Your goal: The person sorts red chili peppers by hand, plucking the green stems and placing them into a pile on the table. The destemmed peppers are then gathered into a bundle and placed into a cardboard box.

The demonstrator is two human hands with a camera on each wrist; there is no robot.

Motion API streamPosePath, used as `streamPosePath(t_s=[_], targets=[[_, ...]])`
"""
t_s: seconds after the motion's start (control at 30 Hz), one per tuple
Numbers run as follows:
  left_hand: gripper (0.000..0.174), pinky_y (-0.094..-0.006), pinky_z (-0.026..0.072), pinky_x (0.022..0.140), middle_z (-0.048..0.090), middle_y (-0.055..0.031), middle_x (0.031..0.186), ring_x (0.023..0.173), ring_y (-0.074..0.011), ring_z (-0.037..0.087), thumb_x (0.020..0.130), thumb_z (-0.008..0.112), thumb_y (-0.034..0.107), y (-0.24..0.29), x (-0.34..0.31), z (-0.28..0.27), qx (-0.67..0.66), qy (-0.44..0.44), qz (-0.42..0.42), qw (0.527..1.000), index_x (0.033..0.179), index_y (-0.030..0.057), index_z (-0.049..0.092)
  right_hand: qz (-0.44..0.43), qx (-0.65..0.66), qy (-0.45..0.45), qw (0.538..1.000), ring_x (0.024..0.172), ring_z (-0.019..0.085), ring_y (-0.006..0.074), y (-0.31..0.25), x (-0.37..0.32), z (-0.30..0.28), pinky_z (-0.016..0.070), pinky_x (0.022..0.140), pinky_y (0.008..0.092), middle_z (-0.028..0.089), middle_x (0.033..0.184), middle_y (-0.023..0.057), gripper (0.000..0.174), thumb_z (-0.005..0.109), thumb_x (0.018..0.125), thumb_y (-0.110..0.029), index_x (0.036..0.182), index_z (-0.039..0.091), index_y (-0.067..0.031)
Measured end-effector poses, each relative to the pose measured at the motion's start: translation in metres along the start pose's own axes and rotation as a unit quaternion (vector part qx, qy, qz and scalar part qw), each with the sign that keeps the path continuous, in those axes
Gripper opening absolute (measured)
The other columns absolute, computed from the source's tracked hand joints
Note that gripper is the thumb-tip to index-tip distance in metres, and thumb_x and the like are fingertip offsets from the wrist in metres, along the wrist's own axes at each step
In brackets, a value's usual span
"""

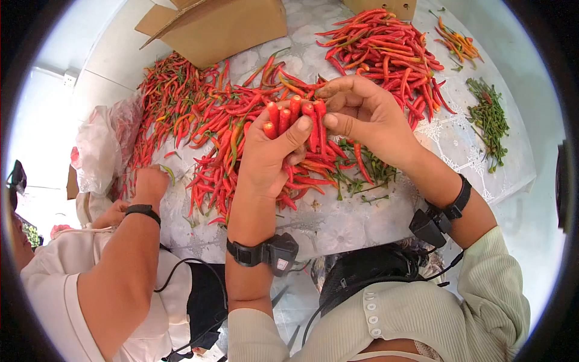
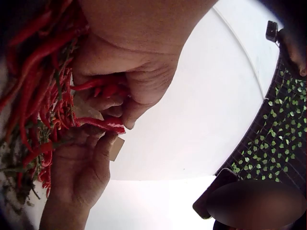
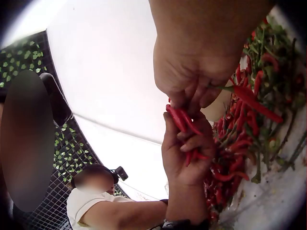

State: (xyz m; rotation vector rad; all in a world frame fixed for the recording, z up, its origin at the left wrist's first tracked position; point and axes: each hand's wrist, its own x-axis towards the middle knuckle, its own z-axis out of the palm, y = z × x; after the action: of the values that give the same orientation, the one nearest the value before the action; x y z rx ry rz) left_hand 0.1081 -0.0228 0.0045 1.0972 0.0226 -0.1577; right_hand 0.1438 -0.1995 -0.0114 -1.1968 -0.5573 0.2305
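Note:
My left hand [image 1: 265, 160] grips a bunch of red chili peppers [image 1: 284, 120], their cut-looking, stemless ends lined up above the thumb. At the right side of that bunch, my right hand [image 1: 377, 117] pinches a red chili [image 1: 320, 114] between thumb and fingers. The right wrist view has both hands meeting at the chilies [image 3: 177, 117]. There, a red chili with a green stem [image 3: 254, 103] overlaps the edge of the right hand. The left wrist view shows the right fingertips at the end of one chili [image 2: 108, 125]. Part of the bunch is hidden inside the left palm.
Heaped red chilies [image 1: 211, 157] cover the table's left and middle. Another chili pile [image 1: 386, 54] lies at the back, with green stems [image 1: 488, 114] at right. A cardboard box [image 1: 223, 30] stands behind. Another person's arm [image 1: 123, 277] reaches in beside a plastic bag [image 1: 99, 145].

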Motion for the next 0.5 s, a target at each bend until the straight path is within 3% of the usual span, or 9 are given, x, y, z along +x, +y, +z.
streamPosePath(t_s=[0.4,0.5], targets=[[0.036,-0.0155,0.0309,0.04,0.057,0.0026,0.077,0.054,-0.002,0.046,0.071,0.076,0.012,0.0004,-0.0002,-0.0001,0.05,-0.009,-0.025,0.998,0.099,0.0048,0.054,-0.007,-0.043,-0.035,0.998,0.07,0.052,0.0054,0.0081,0.0004,-0.003,0.0415,0.061,0.0198,0.057,0.08,-0.0008,0.036,0.07,0.078,-0.015,0.108,0.056,-0.0002],[0.035,-0.0155,0.0297,0.04,0.056,0.003,0.075,0.053,-0.0018,0.045,0.071,0.076,0.013,0.0022,-0.0017,0.0036,0.07,-0.001,-0.025,0.997,0.098,0.0044,0.055,0.016,-0.029,-0.044,0.998,0.072,0.053,0.0058,0.0036,0.0,-0.0023,0.0426,0.063,0.02,0.058,0.08,-0.0008,0.033,0.069,0.078,-0.014,0.105,0.055,-0.0006]])
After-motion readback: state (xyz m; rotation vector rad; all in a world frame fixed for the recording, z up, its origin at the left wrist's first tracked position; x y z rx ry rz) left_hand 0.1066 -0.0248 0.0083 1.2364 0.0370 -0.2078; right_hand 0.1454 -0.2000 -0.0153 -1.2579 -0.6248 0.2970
